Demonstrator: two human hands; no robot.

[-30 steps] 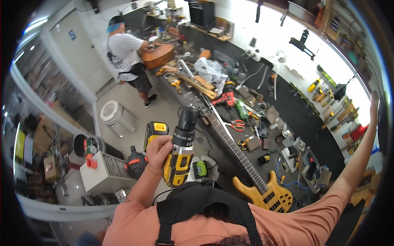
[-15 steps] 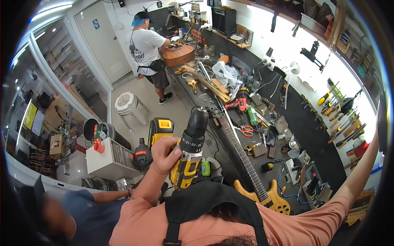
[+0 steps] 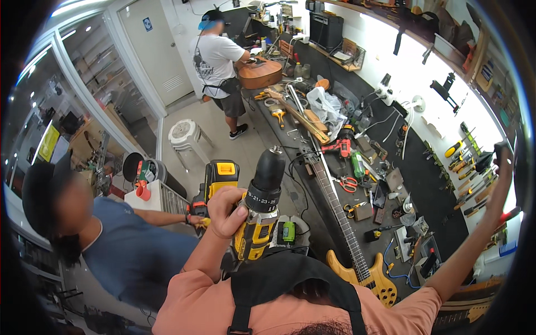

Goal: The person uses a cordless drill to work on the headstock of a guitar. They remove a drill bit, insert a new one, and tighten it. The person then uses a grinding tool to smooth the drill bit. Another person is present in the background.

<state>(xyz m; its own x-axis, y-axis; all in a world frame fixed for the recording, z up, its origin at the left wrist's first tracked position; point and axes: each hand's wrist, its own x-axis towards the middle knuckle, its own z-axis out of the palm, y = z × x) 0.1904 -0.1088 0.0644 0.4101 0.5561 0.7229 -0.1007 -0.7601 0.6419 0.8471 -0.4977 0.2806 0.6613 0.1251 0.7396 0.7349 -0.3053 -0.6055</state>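
Note:
My left hand (image 3: 226, 212) is closed around a yellow-and-black cordless drill (image 3: 259, 215). The drill is held upright before my chest, its black chuck (image 3: 271, 162) pointing up and away and its battery (image 3: 222, 176) to the left. Stretched out to the right, my right hand (image 3: 501, 178) is raised beside the tool wall. A small dark thing shows at its fingertips; I cannot tell whether it is held. An electric bass guitar (image 3: 338, 218) with a light wood body lies on the workbench (image 3: 312, 218), below and right of the drill.
Close on my left, a person in a blue shirt (image 3: 128, 240) has one hand near the drill battery. Another person (image 3: 215, 61) works at an acoustic guitar (image 3: 259, 72). A red drill (image 3: 338, 148), scissors (image 3: 348, 184) and several tools crowd the bench. A white stool (image 3: 184, 134) stands behind.
The view has shifted, so the bench sits lower and further right. The blue-shirted person shows more fully, arm reaching near the drill battery. My right hand has come into view; the left still holds the drill.

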